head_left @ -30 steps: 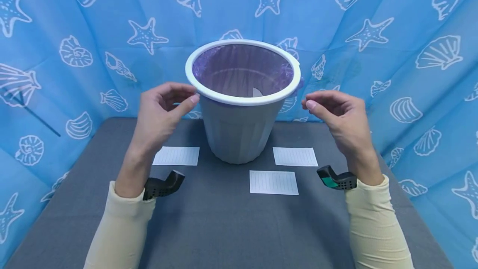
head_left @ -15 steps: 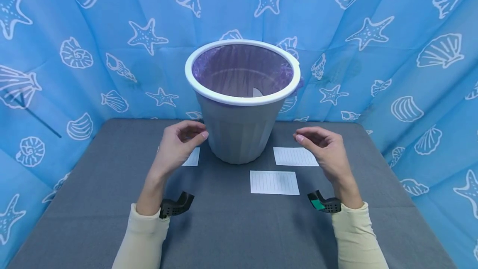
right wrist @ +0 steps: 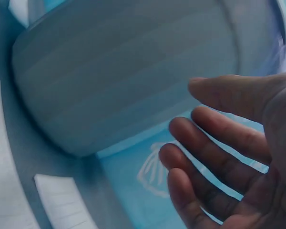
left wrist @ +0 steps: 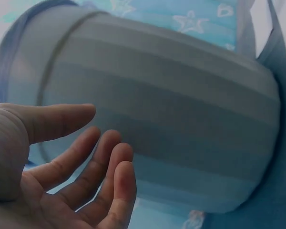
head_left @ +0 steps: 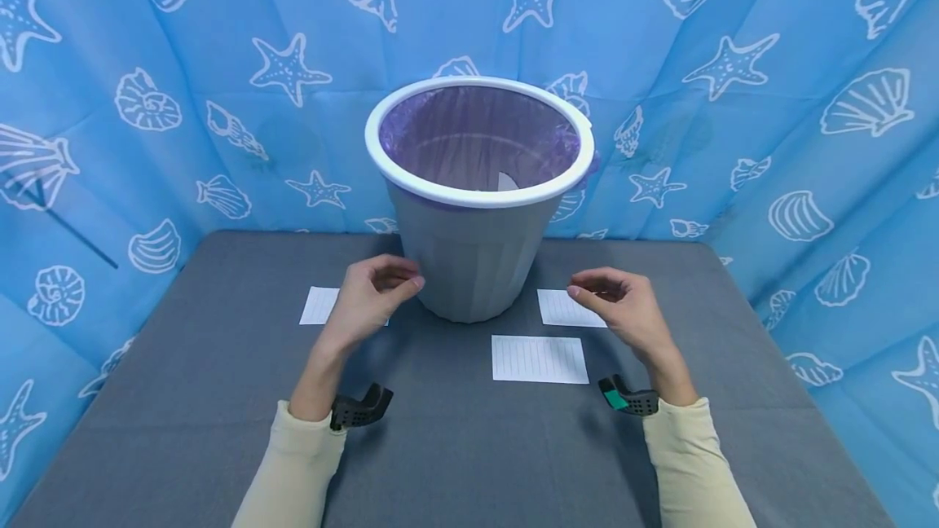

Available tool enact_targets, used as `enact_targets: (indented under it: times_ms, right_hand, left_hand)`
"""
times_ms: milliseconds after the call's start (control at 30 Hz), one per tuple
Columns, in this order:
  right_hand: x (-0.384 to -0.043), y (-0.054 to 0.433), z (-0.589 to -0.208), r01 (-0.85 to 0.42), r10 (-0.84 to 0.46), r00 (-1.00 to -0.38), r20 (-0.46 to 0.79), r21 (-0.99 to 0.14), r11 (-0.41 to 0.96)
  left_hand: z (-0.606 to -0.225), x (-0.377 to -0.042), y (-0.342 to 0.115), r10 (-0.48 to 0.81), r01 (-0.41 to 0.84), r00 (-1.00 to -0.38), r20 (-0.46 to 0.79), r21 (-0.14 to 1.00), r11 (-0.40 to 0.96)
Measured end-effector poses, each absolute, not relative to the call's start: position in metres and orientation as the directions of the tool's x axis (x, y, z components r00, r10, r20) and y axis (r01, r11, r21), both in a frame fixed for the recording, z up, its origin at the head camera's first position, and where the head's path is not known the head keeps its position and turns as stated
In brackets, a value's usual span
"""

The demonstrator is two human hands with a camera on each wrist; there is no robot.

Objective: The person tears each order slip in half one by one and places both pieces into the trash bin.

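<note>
A grey trash can with a white rim and a purple liner stands upright at the back of the table. My left hand hovers beside its lower left side, fingers loosely bent and nothing between them. To the right of the can, my right hand hangs above the table in the same loose shape, also without anything in it. In the left wrist view the thumb and fingertips show in front of the can's wall. The right wrist view shows bare fingertips as well.
One lined white card lies in front of the can. Another card is partly behind my right hand, and a third card is partly behind my left. A white piece shows inside the can. A blue seashell-patterned curtain hangs behind.
Both hands have come down from beside the can's rim to lower over the table and moved inward toward each other. The can and the cards have stayed in place.
</note>
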State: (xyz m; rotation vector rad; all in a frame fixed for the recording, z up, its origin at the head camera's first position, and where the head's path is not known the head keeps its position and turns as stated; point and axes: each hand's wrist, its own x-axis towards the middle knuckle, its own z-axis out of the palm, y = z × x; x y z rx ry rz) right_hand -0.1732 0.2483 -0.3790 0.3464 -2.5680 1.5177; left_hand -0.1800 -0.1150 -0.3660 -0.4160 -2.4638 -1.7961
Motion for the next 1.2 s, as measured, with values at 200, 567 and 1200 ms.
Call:
enact_targets:
  times_ms: [200,567,1200]
  right_hand:
    - [-0.183,0.252,-0.396,-0.166,-0.182,-0.980,0.078,-0.827,0.538]
    - [-0.193,0.259,-0.419,-0.176,-0.321,-0.944,-0.075,-0.708,0.684]
    - [-0.194,0.235,-0.431,-0.309,-0.438,-0.894,-0.094,-0.578,0.756]
  left_hand:
    - [-0.376,-0.179,-0.096,0.256,0.251,-0.949,0.183,0.931,0.265]
    - [-0.417,-0.171,-0.042,0.394,0.284,-0.908,0.144,0.903,0.324]
    - [-0.455,-0.163,-0.011,0.423,0.335,-0.904,0.061,0.718,0.610]
